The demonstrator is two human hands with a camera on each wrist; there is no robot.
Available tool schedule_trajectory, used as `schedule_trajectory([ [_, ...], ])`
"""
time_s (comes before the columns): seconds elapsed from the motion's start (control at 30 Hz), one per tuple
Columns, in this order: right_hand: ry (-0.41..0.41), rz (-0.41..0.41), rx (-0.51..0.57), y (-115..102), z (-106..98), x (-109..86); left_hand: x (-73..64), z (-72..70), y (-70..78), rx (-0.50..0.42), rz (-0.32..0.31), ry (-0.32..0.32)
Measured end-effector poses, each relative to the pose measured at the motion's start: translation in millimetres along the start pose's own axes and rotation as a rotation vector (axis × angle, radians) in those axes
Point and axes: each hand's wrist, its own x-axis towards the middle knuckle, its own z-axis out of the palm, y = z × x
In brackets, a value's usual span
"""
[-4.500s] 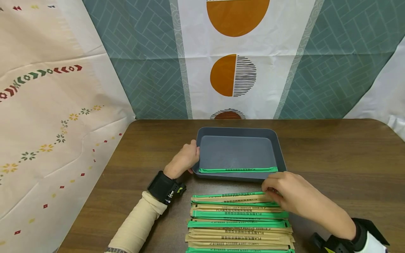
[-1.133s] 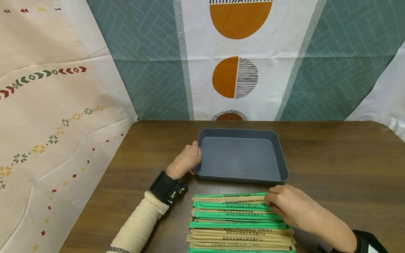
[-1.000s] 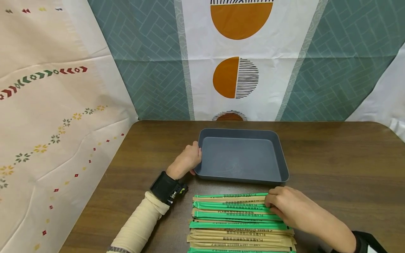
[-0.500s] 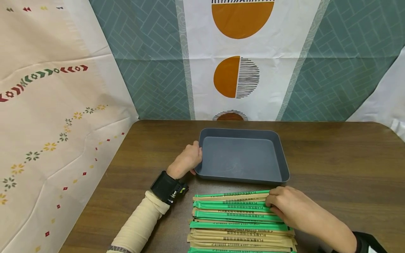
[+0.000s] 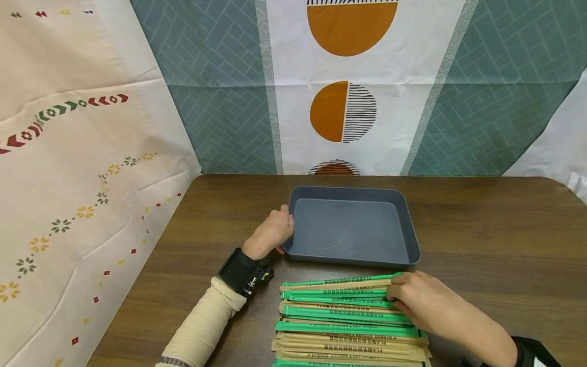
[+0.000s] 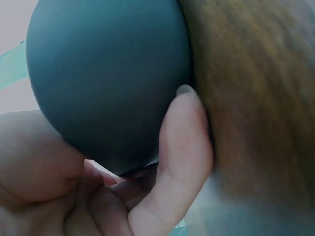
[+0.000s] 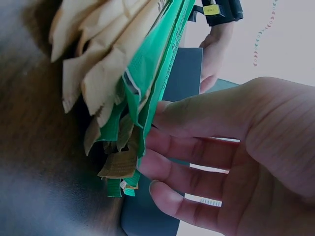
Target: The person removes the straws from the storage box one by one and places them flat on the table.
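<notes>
My left hand (image 5: 269,232) grips the left end of a dark grey rectangular tray (image 5: 348,229), thumb against its outer wall (image 6: 113,83) in the left wrist view. Nothing lies on the tray's floor. In front of it is a row of long, narrow wrapped straws (image 5: 348,336), green and tan, with printed lettering. My right hand (image 5: 424,300) pinches the right end of the rearmost green wrapped straw (image 5: 339,281), which slants back toward the tray; a tan one (image 5: 339,286) lies along it. In the right wrist view, the thumb presses the green wrapper (image 7: 160,93), fingers spread behind.
Everything stands on a dark wooden table (image 5: 495,244). A patterned cloth (image 5: 348,86) hangs behind its far edge, and a pale printed cloth (image 5: 114,204) hangs at the left. The straws' ends lie unevenly and overlap one another.
A green wrapped straw that lay along the tray's front earlier is gone from it. The rearmost green straw's right end has shifted back toward the tray with my right hand; my left hand stays put.
</notes>
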Motion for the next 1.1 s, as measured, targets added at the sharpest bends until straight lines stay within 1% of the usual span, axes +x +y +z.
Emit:
schedule_trajectory([
  [0.23, 0.018, 0.000, -0.022, -1.0, -1.4, 1.0, 0.3, -0.2, 0.0, 0.014, -0.020, -0.005],
  [0.53, -0.005, -0.005, -0.007, -0.1, -1.4, 0.9, -0.1, -0.1, 0.7, -0.002, 0.011, 0.009],
  [0.7, -0.003, -0.003, 0.007, 0.3, -1.6, 0.6, 0.4, -0.3, 1.9, 0.006, 0.018, 0.005],
  [0.97, 0.052, -0.015, -0.007, 0.4, -3.2, -0.2, 0.4, -0.5, 4.1, 0.016, 0.015, 0.001],
  [1.1, 0.076, -0.027, 0.009, 1.1, -4.4, 0.9, 1.2, -1.3, 4.5, 0.022, 0.022, 0.000],
])
